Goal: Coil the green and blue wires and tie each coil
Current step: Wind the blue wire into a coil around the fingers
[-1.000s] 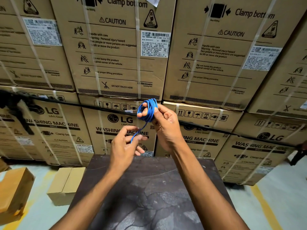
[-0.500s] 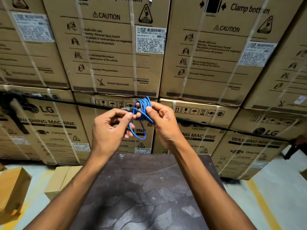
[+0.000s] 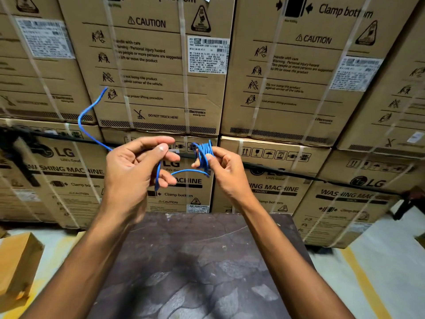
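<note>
Stacked washing-machine cartons (image 3: 158, 72) filling the whole background, strapped with pale bands and printed with caution marks and labels; black strap (image 3: 287, 173) running across the lower row. Below, at 6 o'clock, dark cracked tabletop (image 3: 197, 272), pale floor (image 3: 379, 261) with yellow line to either side, small brown box (image 3: 18, 265) at 8 o'clock. Both forearms reaching up from the bottom edge, hands raised above the table's far edge, near each other but apart. Right hand (image 3: 225, 171) just right of centre, thumb and fingertips pinching blue coil (image 3: 203, 155), a tight bunch of loops standing roughly upright between the fingers, remaining fingers curled behind. Left hand (image 3: 131, 171) at 9 o'clock of the coil, fingers curled narrow, thumb laid toward the forefinger, holding the loose length of blue wire (image 3: 92, 116). From the coil's lower end, one strand arcing leftward to the left hand, passing down beside its fingers, short stretch hanging below them. From the back of the left hand, free tail curving away toward 10 o'clock, bending in an S and ending in the air in front of the upper cartons. Exact route of the wire through the left palm hidden by the fingers.
</note>
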Motion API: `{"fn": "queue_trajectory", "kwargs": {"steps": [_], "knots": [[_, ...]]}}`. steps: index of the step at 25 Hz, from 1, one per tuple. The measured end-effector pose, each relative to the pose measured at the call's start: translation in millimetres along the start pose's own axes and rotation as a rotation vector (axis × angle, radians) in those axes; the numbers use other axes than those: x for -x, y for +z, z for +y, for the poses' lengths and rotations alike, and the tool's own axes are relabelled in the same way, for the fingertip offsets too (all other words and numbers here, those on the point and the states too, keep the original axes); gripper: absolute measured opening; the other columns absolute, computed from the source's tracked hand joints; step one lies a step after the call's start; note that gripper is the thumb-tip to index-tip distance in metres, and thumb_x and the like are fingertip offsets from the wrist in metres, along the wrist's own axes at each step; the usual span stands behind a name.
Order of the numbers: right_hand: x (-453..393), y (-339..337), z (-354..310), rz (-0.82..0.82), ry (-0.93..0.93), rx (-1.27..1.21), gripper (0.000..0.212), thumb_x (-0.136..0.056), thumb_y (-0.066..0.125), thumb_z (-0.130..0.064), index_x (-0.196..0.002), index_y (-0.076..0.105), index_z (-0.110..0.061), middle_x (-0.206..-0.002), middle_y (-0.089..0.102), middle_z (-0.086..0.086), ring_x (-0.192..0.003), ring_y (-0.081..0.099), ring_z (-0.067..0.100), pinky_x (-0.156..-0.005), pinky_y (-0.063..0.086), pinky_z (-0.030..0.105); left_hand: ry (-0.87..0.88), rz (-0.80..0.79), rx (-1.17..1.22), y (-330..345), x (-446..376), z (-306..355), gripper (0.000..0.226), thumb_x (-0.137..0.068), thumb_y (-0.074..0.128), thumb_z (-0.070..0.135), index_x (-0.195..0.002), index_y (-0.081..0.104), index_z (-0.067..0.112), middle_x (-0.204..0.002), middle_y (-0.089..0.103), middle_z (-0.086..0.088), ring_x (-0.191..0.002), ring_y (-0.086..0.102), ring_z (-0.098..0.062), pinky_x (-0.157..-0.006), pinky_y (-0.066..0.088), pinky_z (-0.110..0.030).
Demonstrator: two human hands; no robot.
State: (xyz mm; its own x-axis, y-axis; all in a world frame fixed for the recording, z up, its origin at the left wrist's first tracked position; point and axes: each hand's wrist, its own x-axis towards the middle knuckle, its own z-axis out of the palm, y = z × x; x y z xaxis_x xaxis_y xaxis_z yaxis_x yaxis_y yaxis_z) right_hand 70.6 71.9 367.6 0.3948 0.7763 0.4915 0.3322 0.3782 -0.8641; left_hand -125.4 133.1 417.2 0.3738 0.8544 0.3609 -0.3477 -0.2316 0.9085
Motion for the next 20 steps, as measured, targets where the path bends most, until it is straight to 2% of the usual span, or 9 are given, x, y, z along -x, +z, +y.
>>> {"fn": "queue_trajectory", "kwargs": {"steps": [3, 7, 10, 12, 13, 15, 16, 18, 20], "knots": [[-4, -3, 4, 0.087, -0.013, -0.076, 0.021, -0.106, 0.048, 0.001, -0.108, 0.068, 0.005, -0.093, 0.074, 0.024, -0.086, 0.075, 0.022, -0.09, 0.059, 0.034, -0.055, 0.12, -0.083, -21, -1, -34, 0.016, -0.1, 0.059, 0.008, -0.103, 0.074, 0.014, -0.081, 0.075, -0.01, -0.043, 0.063, -0.014, -0.041, 0.047, -0.018], [-6, -8, 4, 0.089, -0.007, -0.242, 0.025, -0.107, 0.045, -0.001, -0.114, 0.069, -0.004, -0.09, 0.076, 0.013, -0.087, 0.074, 0.03, -0.097, 0.057, 0.042, -0.347, 0.258, -0.175, -69, -4, -121, 0.019, -0.103, 0.053, 0.008, -0.111, 0.07, 0.011, -0.104, 0.073, -0.024, -0.054, 0.07, -0.011, -0.049, 0.056, -0.018], [-1, -4, 4, 0.07, 0.024, -0.308, 0.025, -0.107, 0.047, -0.005, -0.119, 0.068, 0.001, -0.09, 0.076, 0.011, -0.088, 0.073, 0.033, -0.102, 0.055, 0.05, -0.538, 0.189, -0.311, -82, 1, -166, 0.019, -0.103, 0.053, 0.006, -0.111, 0.07, 0.009, -0.099, 0.075, -0.022, -0.051, 0.068, -0.013, -0.048, 0.057, -0.021], [4, -2, 2, 0.041, 0.04, -0.324, 0.026, -0.108, 0.046, -0.005, -0.12, 0.066, 0.005, -0.089, 0.075, 0.011, -0.089, 0.073, 0.032, -0.102, 0.056, 0.049, -0.718, 0.059, -0.42, -90, 6, -179, 0.02, -0.103, 0.054, 0.006, -0.116, 0.068, 0.006, -0.084, 0.074, -0.017, -0.044, 0.066, -0.018, -0.043, 0.054, -0.024], [7, -2, 1, 0.02, 0.052, -0.32, 0.026, -0.108, 0.045, -0.004, -0.121, 0.065, 0.007, -0.089, 0.074, 0.012, -0.089, 0.073, 0.031, -0.101, 0.056, 0.049, -0.776, -0.036, -0.562, -94, 7, -181, 0.02, -0.1, 0.058, 0.011, -0.116, 0.07, 0.014, -0.079, 0.074, -0.014, -0.045, 0.067, -0.021, -0.044, 0.055, -0.026], [13, 0, 0, -0.031, 0.077, -0.304, 0.027, -0.108, 0.044, -0.002, -0.122, 0.063, 0.012, -0.089, 0.073, 0.013, -0.09, 0.072, 0.031, -0.103, 0.055, 0.054, -0.647, -0.043, -0.802, -95, 1, -175, 0.02, -0.086, 0.063, 0.029, -0.101, 0.072, 0.039, -0.076, 0.076, -0.002, -0.055, 0.07, -0.023, -0.057, 0.059, -0.032], [15, 2, 0, -0.053, 0.089, -0.3, 0.028, -0.108, 0.044, -0.003, -0.123, 0.063, 0.013, -0.089, 0.072, 0.012, -0.09, 0.072, 0.031, -0.104, 0.054, 0.056, -0.464, -0.011, -0.822, -88, -3, -159, 0.02, -0.085, 0.06, 0.029, -0.093, 0.072, 0.042, -0.078, 0.076, 0.001, -0.057, 0.07, -0.021, -0.058, 0.058, -0.032], [19, 7, 3, -0.083, 0.103, -0.292, 0.028, -0.108, 0.045, -0.004, -0.124, 0.062, 0.013, -0.089, 0.073, 0.011, -0.091, 0.072, 0.031, -0.105, 0.052, 0.057, -0.185, 0.061, -0.547, -63, -18, -119, 0.033, -0.094, 0.048, 0.012, -0.089, 0.073, 0.032, -0.083, 0.076, -0.006, -0.052, 0.065, -0.015, -0.049, 0.05, -0.023], [21, 10, 3, -0.084, 0.105, -0.291, 0.028, -0.108, 0.045, -0.005, -0.124, 0.062, 0.012, -0.089, 0.073, 0.009, -0.091, 0.072, 0.031, -0.104, 0.053, 0.053, -0.133, 0.046, -0.348, -42, -30, -93, 0.038, -0.095, 0.041, 0.013, -0.09, 0.077, 0.024, -0.096, 0.075, -0.005, -0.066, 0.066, -0.009, -0.058, 0.051, -0.025]]}}
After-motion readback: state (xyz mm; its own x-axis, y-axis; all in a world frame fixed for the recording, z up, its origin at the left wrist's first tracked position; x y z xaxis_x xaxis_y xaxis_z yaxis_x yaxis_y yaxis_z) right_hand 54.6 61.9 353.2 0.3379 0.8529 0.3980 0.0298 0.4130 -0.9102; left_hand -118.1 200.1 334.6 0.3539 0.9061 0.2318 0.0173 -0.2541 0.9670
